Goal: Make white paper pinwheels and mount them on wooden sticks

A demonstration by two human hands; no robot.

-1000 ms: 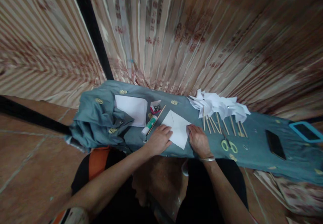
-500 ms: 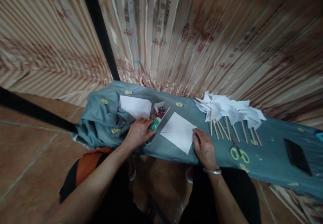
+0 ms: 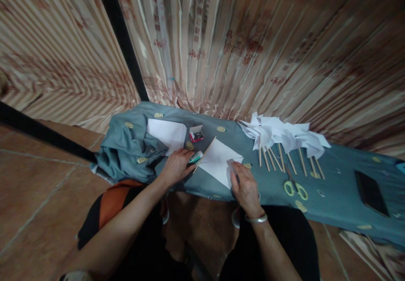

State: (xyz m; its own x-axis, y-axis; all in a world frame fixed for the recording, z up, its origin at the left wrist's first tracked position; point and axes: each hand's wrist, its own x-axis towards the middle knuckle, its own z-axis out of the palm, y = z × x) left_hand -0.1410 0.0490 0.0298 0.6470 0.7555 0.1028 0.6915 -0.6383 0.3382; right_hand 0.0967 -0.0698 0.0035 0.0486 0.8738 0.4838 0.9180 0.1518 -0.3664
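Note:
My left hand (image 3: 177,166) is curled at the left of the white paper square, its fingers closed on a glue stick (image 3: 196,158) with a green and white body. A thin wooden stick (image 3: 209,147) slants past the glue stick and over the paper's left edge. The creased paper square (image 3: 221,158) lies cornerwise on the cloth. Over its right part, my right hand (image 3: 246,186) has bent fingers, with something small and dark showing between thumb and fingers; what it is stays unclear.
On the patterned grey-green cloth (image 3: 268,194) lie a paper stack (image 3: 166,132), a small open box of dark metal bits (image 3: 196,135), several paper pinwheels on sticks (image 3: 281,133), yellow-handled scissors (image 3: 295,188) and a black phone (image 3: 371,193). A striped curtain (image 3: 202,49) hangs behind.
My right hand has moved left from the paper's right edge onto the paper. The glue stick has tilted lower and the wooden stick has shifted right, overlapping the paper's edge.

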